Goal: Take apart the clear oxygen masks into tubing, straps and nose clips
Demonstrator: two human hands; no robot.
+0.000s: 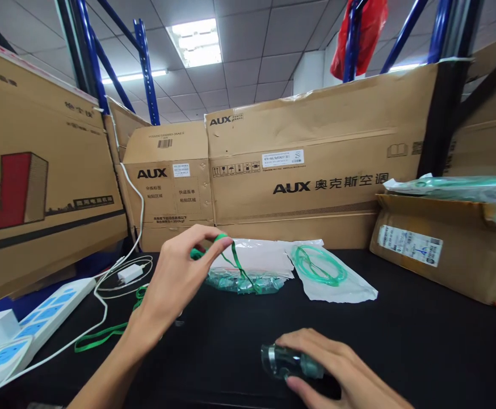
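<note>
Thumb and fingers of my left hand (184,272) pinch a narrow green elastic strap (236,258) above the middle of the table. Its lower end hangs toward the greenish clear plastic (248,282) at the front of a white pouch. My right hand (328,363) is closed around a see-through greenish face mask (280,360) near the table's front edge; a silvery strip shows on it, and the fingers hide part of it. More green strap (101,336) lies left of my left forearm. Right of the white pouch, coiled green tubing (320,266) rests on another white pouch (341,292).
On the left are a power strip (39,324), a white charger (130,274) and loose white cables. Large cardboard boxes (316,153) wall off the back. An opened carton (435,244) with wrapped green tubing on top stands at the right. The table (401,341) is black.
</note>
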